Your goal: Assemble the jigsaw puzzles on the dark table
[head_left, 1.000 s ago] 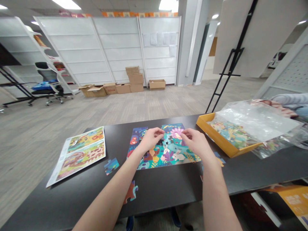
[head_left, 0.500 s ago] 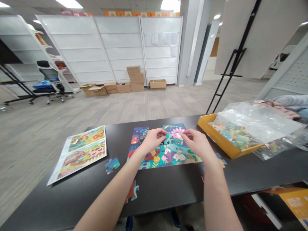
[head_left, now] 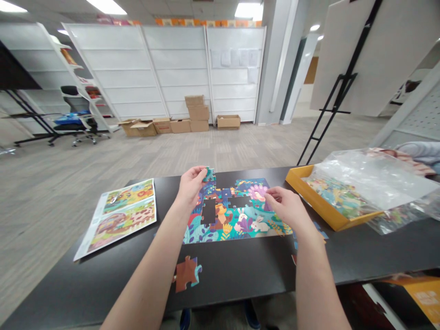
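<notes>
My left hand (head_left: 190,185) pinches a teal jigsaw piece (head_left: 209,174) above the far left part of a colourful jigsaw puzzle (head_left: 245,224) on the black table. My right hand (head_left: 285,206) is over the puzzle's right side, by the pink-purple peacock picture; its fingers are bent, thumb and fingertips slightly apart, with nothing visible between them. Whether its fingertips touch the puzzle I cannot tell. Dark openings show in the puzzle's left part, middle and far edge. A loose brown piece (head_left: 186,274) lies nearer me, by my left forearm. Other pieces (head_left: 319,229) lie partly hidden beside my right forearm.
A printed picture sheet (head_left: 118,215) lies on the table's left side. At the right stands a yellow box tray (head_left: 319,201) with bagged puzzle pieces and clear plastic (head_left: 378,176) spilling over it. Behind the table is a black easel stand (head_left: 325,121).
My left hand has moved left and away from the puzzle's middle, lifting the teal piece and uncovering a gap there. My right hand stays nearly in place. The view has shifted slightly.
</notes>
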`<action>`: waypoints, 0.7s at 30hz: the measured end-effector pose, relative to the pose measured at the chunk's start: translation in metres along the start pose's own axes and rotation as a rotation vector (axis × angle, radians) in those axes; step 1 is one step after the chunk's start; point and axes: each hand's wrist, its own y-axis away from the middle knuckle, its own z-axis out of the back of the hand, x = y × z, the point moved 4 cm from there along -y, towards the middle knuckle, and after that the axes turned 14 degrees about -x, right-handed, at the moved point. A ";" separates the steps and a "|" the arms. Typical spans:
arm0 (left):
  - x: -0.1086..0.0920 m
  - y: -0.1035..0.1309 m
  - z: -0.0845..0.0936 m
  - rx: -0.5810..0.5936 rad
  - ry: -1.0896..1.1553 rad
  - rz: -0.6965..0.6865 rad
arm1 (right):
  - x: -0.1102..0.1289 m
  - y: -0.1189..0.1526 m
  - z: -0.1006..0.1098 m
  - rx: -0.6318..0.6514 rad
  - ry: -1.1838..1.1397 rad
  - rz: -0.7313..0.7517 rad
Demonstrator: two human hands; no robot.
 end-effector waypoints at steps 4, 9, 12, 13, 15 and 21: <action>0.000 0.011 -0.008 0.102 -0.111 0.010 | -0.003 -0.001 -0.001 -0.011 0.019 -0.004; 0.005 0.016 -0.009 0.122 -0.207 -0.038 | -0.005 -0.001 -0.002 -0.017 0.010 0.014; 0.011 0.013 -0.007 0.140 -0.253 -0.078 | -0.005 -0.002 -0.003 -0.010 -0.001 0.014; 0.013 0.011 -0.007 0.143 -0.271 -0.088 | -0.005 -0.002 -0.003 -0.011 -0.004 0.014; 0.018 0.005 -0.009 0.132 -0.319 -0.109 | -0.003 -0.002 -0.003 -0.014 -0.012 0.015; 0.026 -0.028 -0.038 0.217 -0.515 -0.093 | 0.003 0.000 0.000 0.001 -0.012 0.018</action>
